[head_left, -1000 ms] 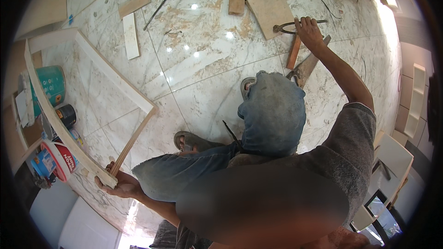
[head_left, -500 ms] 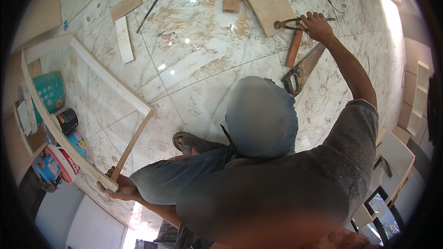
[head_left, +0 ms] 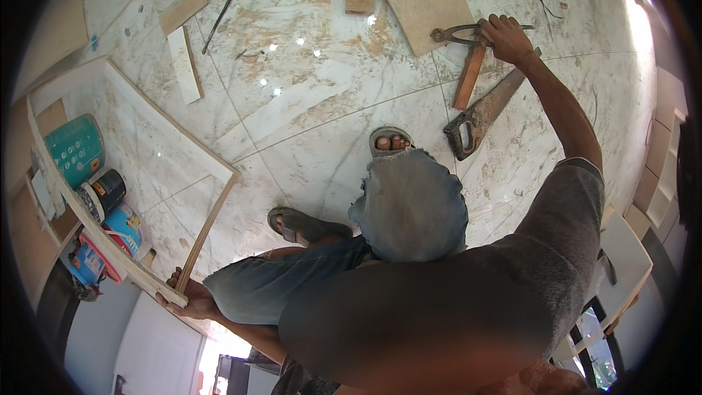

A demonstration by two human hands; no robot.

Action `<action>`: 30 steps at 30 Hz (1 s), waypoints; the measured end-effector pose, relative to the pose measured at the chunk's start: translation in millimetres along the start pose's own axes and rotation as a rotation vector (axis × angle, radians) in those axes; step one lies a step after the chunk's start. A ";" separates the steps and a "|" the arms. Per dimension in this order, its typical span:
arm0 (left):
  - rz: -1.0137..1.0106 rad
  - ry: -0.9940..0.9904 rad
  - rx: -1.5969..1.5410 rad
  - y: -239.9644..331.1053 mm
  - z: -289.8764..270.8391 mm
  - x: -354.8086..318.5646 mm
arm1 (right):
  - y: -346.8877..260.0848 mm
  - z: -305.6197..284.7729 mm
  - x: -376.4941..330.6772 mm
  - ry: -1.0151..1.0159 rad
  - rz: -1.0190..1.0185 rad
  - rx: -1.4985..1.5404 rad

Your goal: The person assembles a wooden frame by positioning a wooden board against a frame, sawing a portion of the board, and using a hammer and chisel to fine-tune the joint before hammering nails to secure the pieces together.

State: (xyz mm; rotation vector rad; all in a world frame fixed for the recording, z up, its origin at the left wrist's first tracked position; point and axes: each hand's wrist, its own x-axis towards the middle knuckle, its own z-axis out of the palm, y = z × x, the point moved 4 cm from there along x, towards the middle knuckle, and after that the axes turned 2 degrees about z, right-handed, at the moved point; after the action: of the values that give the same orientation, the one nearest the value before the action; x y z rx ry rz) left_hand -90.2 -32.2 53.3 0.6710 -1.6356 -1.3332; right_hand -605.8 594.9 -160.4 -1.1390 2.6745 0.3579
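My right hand (head_left: 506, 39) is stretched far forward, its fingers closed round the handles of metal pincers (head_left: 439, 35). The pincers' jaws point left, over the edge of a plywood sheet (head_left: 424, 4). Just below them lies a reddish-brown wooden bar (head_left: 469, 77), its upper end close to the hand. A handsaw (head_left: 488, 111) rests on the floor under my right forearm. At lower left, my left hand (head_left: 191, 301) is closed around the near corner of a pale wooden frame (head_left: 172, 134), which stands open-sided on the floor.
Beyond the frame's left side are a teal bucket (head_left: 75, 151), a black can (head_left: 108, 192) and other tubs. Wood offcuts (head_left: 184, 64) and a dark thin rod (head_left: 230, 6) lie on the dusty marble-look floor (head_left: 307, 95). My sandalled feet and bent knees are in the middle.
The view has shifted slightly, and my right foot now shows beyond the knee. More of the saw blade is visible. Both hands keep their hold on the pincers and the frame.
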 end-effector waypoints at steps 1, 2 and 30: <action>-0.003 -0.002 0.015 0.8 2.5 -0.2 | 5.4 10.6 1.4 0.003 -0.011 0.020; 0.000 0.001 0.027 1.4 6.0 -0.9 | 10.6 19.4 6.2 0.005 -0.017 0.052; 0.073 0.126 0.166 2.3 -2.3 -17.4 | -264.6 -3.4 -10.1 -0.671 -0.083 1.054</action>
State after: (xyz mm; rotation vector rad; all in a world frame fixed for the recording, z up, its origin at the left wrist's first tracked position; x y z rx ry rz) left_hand -79.9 -18.1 50.4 0.7701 -1.6634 -1.0893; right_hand -406.6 423.0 -190.9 -0.6068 1.7566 -0.5459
